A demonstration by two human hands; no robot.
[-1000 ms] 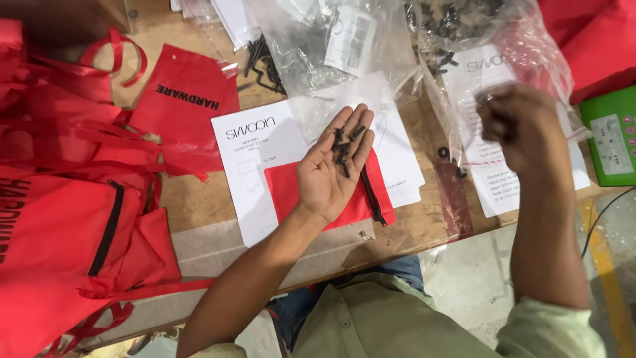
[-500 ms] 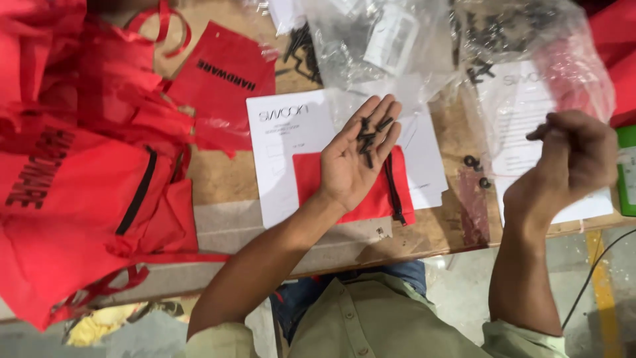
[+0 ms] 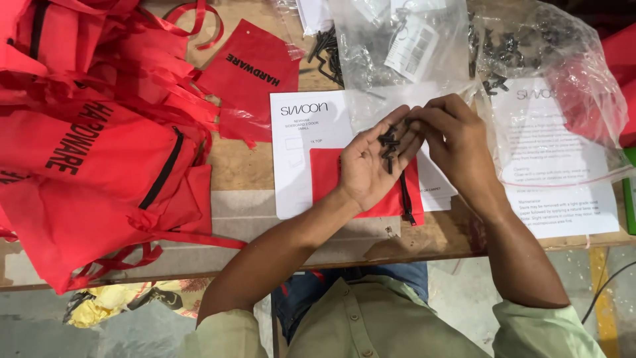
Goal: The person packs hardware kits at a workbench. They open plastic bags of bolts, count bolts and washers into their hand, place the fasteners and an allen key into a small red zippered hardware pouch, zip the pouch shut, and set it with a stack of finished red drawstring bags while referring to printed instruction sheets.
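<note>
A wooden tabletop [image 3: 252, 166] carries everything here. Largest on it is the heap of red fabric bags [image 3: 93, 139] at the left, piled and overlapping so that an exact count cannot be told; at least two show black zips. One smaller flat red pouch [image 3: 248, 66] lies apart from the heap, near the top centre. Two clear plastic bags sit along the far edge: one [image 3: 397, 53] at top centre with a white label inside, and one [image 3: 550, 86] at the right, holding dark hardware and draped over paper. Two white printed sheets are visible: one [image 3: 295, 152] in the middle, one [image 3: 563, 192] at the right. On the middle sheet lies one small red zip pouch [image 3: 324, 176], partly hidden under the hands.

The left hand [image 3: 374, 166] is spread wide, palm up, above that small pouch, cradling a little cluster of black screws [image 3: 389, 142] near the base of its fingers; roughly five or six, too bunched to count surely. The right hand [image 3: 457, 142] is narrowed to a pinch, its fingertips touching the left hand's fingertips right at the screws; whether it grips one cannot be told. A loose scatter of black hardware [image 3: 328, 50] lies on the tabletop at the top.
</note>
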